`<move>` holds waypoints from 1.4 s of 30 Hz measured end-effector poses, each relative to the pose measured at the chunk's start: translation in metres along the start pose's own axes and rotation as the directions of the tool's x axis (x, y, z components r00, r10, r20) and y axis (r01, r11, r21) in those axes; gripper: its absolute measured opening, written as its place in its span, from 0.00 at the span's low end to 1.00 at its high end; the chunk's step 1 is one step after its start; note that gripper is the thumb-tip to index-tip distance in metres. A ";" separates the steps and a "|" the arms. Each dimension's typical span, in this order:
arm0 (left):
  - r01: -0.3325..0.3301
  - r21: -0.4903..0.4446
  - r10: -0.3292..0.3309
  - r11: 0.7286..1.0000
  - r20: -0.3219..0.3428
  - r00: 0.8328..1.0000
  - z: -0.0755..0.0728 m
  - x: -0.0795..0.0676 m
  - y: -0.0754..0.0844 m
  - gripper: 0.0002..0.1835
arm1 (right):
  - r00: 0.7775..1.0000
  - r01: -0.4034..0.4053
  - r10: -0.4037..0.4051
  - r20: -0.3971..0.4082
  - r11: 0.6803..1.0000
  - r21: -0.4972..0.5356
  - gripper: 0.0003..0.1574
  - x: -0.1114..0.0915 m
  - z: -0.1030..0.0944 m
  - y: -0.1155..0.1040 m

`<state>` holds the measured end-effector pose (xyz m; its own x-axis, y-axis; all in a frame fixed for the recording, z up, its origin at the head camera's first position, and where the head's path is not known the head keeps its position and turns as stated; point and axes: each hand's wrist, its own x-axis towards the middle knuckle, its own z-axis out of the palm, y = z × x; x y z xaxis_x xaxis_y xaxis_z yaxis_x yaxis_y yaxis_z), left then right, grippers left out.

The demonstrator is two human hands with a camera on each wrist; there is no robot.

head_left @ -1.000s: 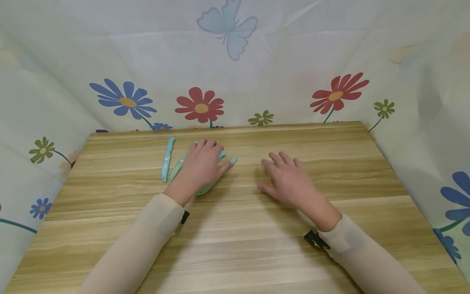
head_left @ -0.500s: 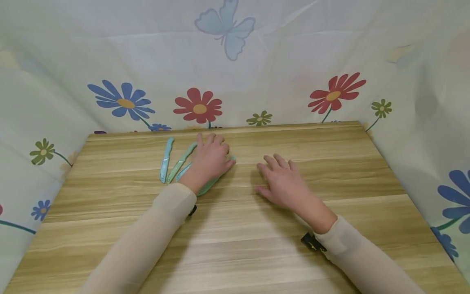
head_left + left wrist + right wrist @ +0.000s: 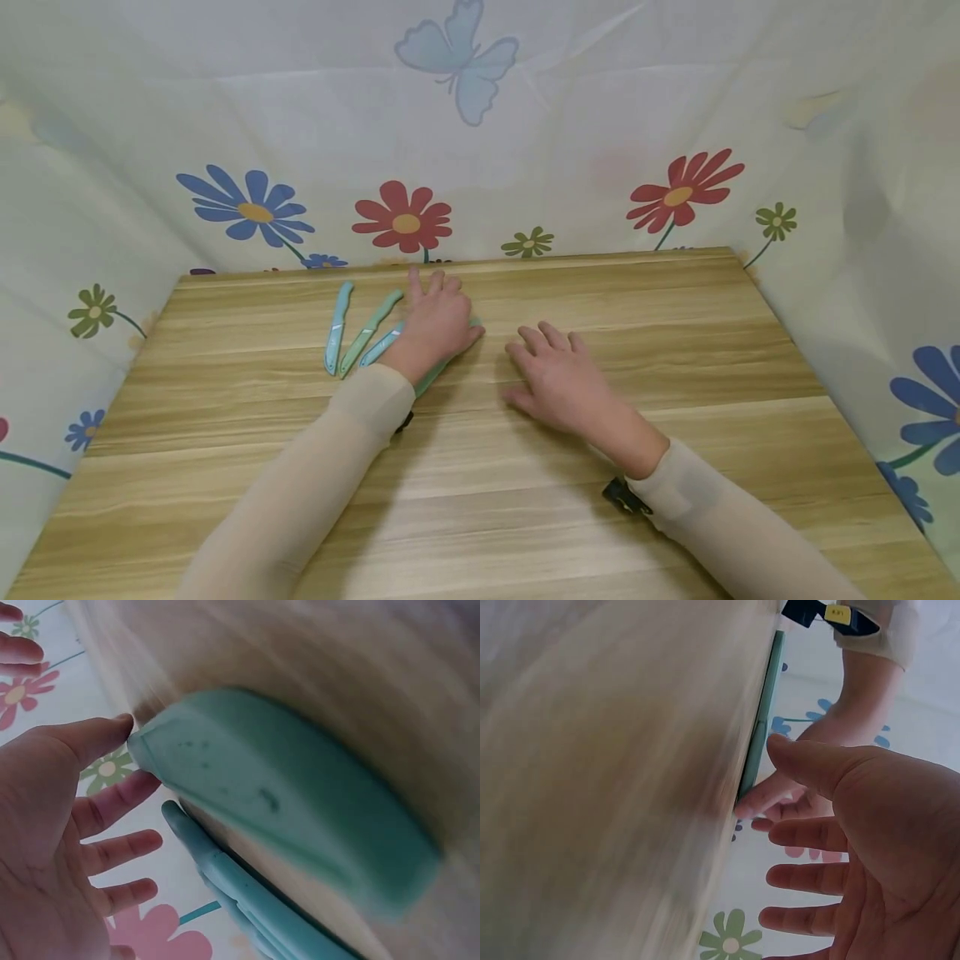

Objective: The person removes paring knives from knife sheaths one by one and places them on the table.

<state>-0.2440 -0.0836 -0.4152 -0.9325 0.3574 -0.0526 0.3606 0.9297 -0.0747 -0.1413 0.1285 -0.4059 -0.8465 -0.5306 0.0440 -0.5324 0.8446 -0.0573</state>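
Backdrop: flowered sheet hanging behind wooden desk.
Broad green knife: lying left of centre, long axis slanting away and rightward.
Left hand: nearer, reaching over it, thumb and index finger pinching far end.
Right hand: hovering empty, loose-fingered, apart to its right.
Left wrist view: showing the pinch head view is hiding.
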 end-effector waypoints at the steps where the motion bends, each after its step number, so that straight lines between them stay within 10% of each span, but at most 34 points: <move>1: 0.003 0.002 -0.003 1.000 0.001 1.000 0.000 0.000 0.001 0.24 | 1.000 0.005 -0.005 0.000 1.000 -0.001 0.42 0.000 0.000 -0.001; 30: 0.265 -0.012 -0.265 0.964 0.013 0.964 -0.007 -0.007 0.013 0.19 | 0.994 -0.056 0.056 0.093 0.998 0.000 0.58 0.020 0.006 -0.049; 42: 0.277 -0.041 -0.276 0.960 0.022 0.961 -0.005 -0.007 0.013 0.20 | 0.975 -0.149 0.145 0.168 0.989 0.009 0.33 0.026 0.005 -0.051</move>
<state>-0.2331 -0.0731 -0.4106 -0.9951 0.0845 -0.0520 0.0869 0.9952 -0.0460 -0.1365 0.0713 -0.4071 -0.9038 -0.4069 -0.1328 -0.4006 0.9134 -0.0724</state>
